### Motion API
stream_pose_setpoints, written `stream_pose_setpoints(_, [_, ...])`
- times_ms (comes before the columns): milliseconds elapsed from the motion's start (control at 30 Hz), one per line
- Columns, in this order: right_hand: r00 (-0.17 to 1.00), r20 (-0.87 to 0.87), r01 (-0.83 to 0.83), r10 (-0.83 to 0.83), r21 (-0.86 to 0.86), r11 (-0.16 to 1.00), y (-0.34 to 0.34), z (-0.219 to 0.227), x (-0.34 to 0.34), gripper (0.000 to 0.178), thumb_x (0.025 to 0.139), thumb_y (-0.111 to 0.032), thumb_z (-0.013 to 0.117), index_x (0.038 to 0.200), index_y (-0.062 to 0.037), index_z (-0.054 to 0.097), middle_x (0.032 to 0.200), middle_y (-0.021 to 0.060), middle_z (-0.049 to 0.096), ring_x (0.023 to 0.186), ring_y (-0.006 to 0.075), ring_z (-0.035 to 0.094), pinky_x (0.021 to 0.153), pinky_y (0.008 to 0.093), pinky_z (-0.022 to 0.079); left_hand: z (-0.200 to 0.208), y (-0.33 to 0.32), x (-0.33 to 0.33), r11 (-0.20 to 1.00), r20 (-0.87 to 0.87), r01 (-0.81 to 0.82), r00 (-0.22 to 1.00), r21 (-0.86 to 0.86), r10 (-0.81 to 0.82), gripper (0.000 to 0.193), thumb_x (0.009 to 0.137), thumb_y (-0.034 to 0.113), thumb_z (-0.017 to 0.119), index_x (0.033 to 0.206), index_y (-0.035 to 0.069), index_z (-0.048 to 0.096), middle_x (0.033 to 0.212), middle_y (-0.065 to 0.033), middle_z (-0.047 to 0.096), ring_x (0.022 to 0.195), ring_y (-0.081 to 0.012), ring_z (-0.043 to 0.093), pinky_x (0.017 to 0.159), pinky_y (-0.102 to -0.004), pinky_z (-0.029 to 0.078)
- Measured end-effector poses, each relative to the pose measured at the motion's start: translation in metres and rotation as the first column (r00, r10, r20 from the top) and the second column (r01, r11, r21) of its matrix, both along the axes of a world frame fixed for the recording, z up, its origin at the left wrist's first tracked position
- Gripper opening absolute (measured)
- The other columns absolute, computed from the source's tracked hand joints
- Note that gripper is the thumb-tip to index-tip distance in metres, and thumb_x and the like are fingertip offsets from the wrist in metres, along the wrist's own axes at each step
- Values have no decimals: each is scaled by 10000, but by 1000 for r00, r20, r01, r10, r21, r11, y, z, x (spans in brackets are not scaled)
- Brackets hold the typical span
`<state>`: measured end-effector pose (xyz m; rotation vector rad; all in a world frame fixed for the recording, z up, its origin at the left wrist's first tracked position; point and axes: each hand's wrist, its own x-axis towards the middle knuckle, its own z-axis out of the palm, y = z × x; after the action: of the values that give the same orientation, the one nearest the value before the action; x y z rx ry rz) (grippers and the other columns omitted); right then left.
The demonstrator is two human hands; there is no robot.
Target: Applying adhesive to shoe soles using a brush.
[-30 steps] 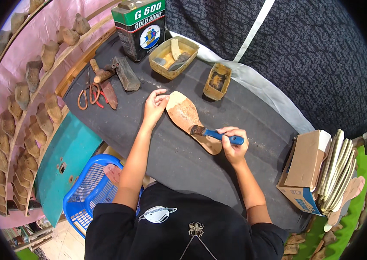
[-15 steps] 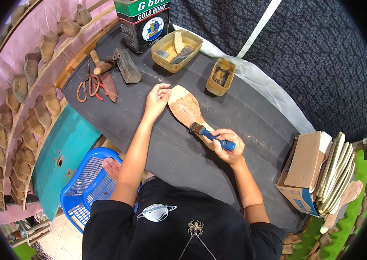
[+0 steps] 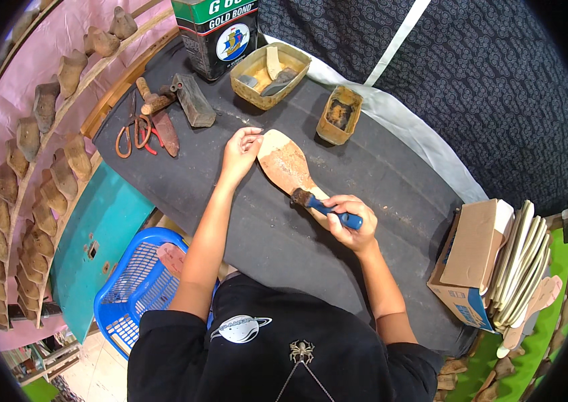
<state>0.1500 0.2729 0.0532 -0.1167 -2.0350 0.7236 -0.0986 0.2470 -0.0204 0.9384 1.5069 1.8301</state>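
Note:
A pale brown shoe sole (image 3: 285, 161) lies slantwise on the dark table, its wide end far and its narrow end partly under my right hand. Brownish wet-looking residue covers its middle, while the far tip is lighter. My left hand (image 3: 239, 153) pinches the left edge of that tip between thumb and fingers. Wrapped round the blue handle of a brush (image 3: 327, 209), my right hand (image 3: 353, 222) keeps the dark, caked bristles on the narrow waist of the sole.
Farther back stand a large metal can (image 3: 215, 40), a crusted tub (image 3: 247, 87) with scraps in it and a smaller tub (image 3: 329, 130). Scissors (image 3: 123, 139), a hammer (image 3: 156, 102) and a dark metal block (image 3: 194, 100) lie left. A cardboard box (image 3: 468, 258) sits right, a blue basket (image 3: 126, 285) lower left.
The brush stays on the sole's waist, with hardly any shift. My left hand keeps its place at the tip. The whole view has slid very slightly.

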Motion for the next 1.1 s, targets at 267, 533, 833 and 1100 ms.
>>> stream_pose_setpoints(267, [1000, -11, 29, -29, -35, 999, 4, -2, 12, 199, 599, 38, 598, 710, -33, 450, 648, 108, 571, 583, 214, 589, 526, 279, 464, 3, -3, 0, 1000, -8, 5, 1000, -13, -5, 215, 782, 31, 522, 984, -28, 482, 872, -75, 551, 796, -90, 517, 695, -193, 413])
stream_pose_setpoints(533, [994, -49, 89, -97, -146, 985, 6, -2, 14, 157, 633, 33, 592, 704, -14, 460, 644, 119, 576, 599, 200, 592, 538, 268, 467, 2, -2, 0, 1000, 14, 7, 1000, -8, -7, 206, 786, 30, 514, 983, -26, 485, 861, -69, 552, 782, -88, 518, 686, -193, 415])
stream_pose_setpoints(833, [997, -12, 76, -79, -144, 987, 8, -7, 12, 159, 662, 28, 602, 741, -11, 469, 700, 129, 581, 652, 200, 593, 563, 274, 467, 0, -1, -1, 1000, 28, 3, 1000, -10, -3, 199, 785, 27, 512, 975, -24, 490, 842, -58, 553, 768, -85, 518, 674, -190, 415])
stream_pose_setpoints(1100, [994, -21, 103, -107, -130, 986, 8, -2, 19, 144, 666, 12, 587, 719, -12, 456, 654, 121, 572, 604, 193, 584, 536, 269, 460, -2, -2, -3, 999, 10, 32, 999, 2, -32, 218, 805, 75, 516, 1002, -14, 484, 879, -61, 560, 797, -84, 524, 712, -196, 419])
